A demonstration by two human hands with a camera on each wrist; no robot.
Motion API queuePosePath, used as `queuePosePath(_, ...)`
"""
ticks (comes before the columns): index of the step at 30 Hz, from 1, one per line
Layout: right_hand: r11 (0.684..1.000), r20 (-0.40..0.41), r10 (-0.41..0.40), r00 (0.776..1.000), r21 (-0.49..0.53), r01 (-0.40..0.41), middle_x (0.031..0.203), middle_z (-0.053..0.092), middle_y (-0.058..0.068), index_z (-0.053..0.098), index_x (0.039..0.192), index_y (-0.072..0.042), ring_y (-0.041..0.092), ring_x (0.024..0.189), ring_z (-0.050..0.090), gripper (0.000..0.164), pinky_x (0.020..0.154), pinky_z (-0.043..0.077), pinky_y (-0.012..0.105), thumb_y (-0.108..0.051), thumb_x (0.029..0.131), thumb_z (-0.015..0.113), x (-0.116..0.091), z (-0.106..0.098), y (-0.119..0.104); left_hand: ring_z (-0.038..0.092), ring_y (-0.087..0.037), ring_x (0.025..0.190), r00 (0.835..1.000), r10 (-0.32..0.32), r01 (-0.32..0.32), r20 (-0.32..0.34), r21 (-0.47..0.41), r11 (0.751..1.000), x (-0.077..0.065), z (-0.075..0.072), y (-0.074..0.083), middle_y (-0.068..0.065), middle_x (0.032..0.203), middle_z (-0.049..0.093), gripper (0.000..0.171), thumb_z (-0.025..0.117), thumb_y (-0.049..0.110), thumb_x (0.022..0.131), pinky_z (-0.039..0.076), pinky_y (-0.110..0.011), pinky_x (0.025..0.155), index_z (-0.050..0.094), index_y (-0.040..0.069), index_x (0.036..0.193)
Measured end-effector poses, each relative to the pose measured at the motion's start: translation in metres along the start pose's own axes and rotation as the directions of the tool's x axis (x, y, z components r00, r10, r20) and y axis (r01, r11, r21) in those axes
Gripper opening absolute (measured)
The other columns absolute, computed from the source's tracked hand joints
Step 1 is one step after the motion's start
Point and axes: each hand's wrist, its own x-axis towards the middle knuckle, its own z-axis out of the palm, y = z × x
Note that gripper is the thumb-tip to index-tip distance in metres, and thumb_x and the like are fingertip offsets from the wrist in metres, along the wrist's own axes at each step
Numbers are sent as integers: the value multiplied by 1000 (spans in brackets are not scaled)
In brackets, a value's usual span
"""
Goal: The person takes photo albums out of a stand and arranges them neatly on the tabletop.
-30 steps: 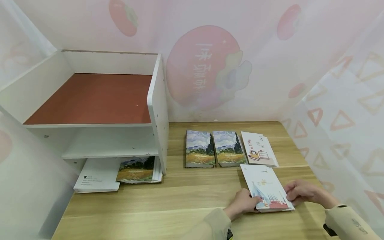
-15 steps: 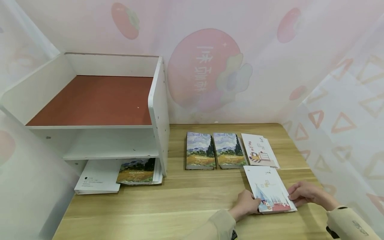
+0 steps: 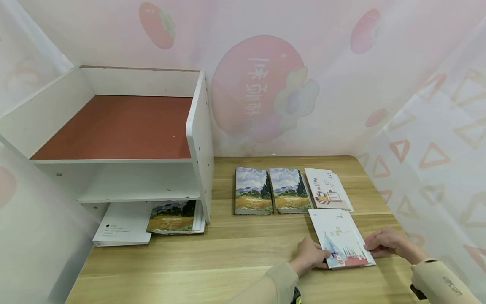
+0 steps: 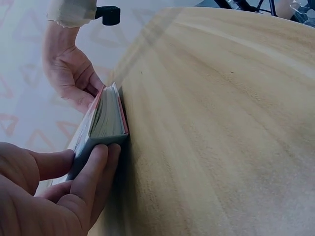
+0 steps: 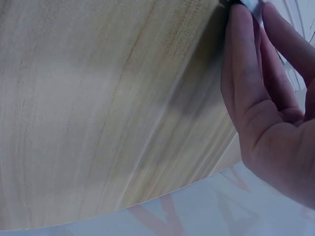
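Note:
A thick white photo album [image 3: 339, 236] with a tent drawing on its cover lies flat near the front right of the table. My left hand [image 3: 308, 255] grips its left side at the near corner, thumb on top. In the left wrist view, those fingers press along the grey spine, and the album's page edges [image 4: 107, 118] face the camera. At the opposite long side, my right hand [image 3: 387, 242] pinches the edge between thumb and fingers. Only a small corner of the album [image 5: 253, 7] shows in the right wrist view, at the fingertips.
Behind it stand two landscape-painting albums [image 3: 253, 190] and a white album [image 3: 328, 190] in a row. A white shelf unit [image 3: 201, 147] is at the left, with more albums [image 3: 172, 217] on its lowest level. The patterned curtain [image 3: 429, 169] borders the table's right edge.
The held album has shifted slightly right, and the white strip along its right edge looks narrower. Both hands keep their hold at its sides. The other albums stay put.

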Motion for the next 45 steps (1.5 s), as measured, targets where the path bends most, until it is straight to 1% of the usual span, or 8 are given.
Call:
queuePosePath(6,999,-4,39,999,12,-39,78,70,15,69,91,12,14,62,66,12,59,59,28,7,81,72,2,-1,-2,69,-25,56,1000,-12,12,-8,-4,1000,0,-2,0,-17,75,58,15,82,-3,77,58,-26,52,68,-6,72)
queuePosePath(13,999,-2,42,999,-2,-42,78,70,17,68,92,13,14,61,66,14,59,59,28,6,81,73,0,1,-5,65,-18,48,998,13,-6,-65,108,994,2,-2,-6,-8,63,59,20,86,5,74,55,-24,48,68,0,68)
queuePosePath(22,999,-41,36,998,-20,-37,80,70,19,65,93,16,19,65,68,17,62,60,32,8,81,73,-4,4,-6,64,-16,46,995,9,0,-95,97,995,4,4,-10,-7,60,58,22,87,4,72,54,-23,45,66,1,65)
queuePosePath(27,998,-78,32,996,-46,-36,79,70,19,65,92,17,18,64,67,16,61,60,31,8,80,73,-3,3,-5,64,-15,46,995,39,-24,-96,150,988,3,6,-6,-5,56,58,21,87,7,73,54,-23,45,67,1,67)
queuePosePath(31,995,-119,30,992,-88,-40,76,69,18,66,92,16,18,62,67,17,59,60,31,8,79,73,-3,2,-4,64,-15,48,996,61,-48,-67,185,982,3,8,-5,-7,61,60,19,84,7,77,54,-23,46,69,-2,70)
queuePosePath(36,990,-120,42,992,-129,-57,72,68,13,67,91,14,16,60,65,14,58,59,30,8,79,72,-4,-4,-3,69,-23,61,998,36,-41,49,89,995,7,9,-4,-14,75,60,12,72,-1,86,58,-26,53,69,-12,82)
queuePosePath(38,989,-124,60,991,-129,-76,70,67,12,67,89,13,15,59,65,13,58,59,29,8,78,72,-5,-6,-2,69,-25,62,997,23,-28,76,63,998,8,10,-4,-14,74,60,12,71,-2,88,58,-27,54,69,-13,82)
queuePosePath(45,986,-194,65,979,-136,-93,67,66,13,69,84,12,17,57,65,10,57,59,31,9,76,73,1,-11,4,68,-22,55,999,22,-25,35,91,996,11,17,-1,-14,70,59,13,75,0,84,57,-25,50,70,-10,79)
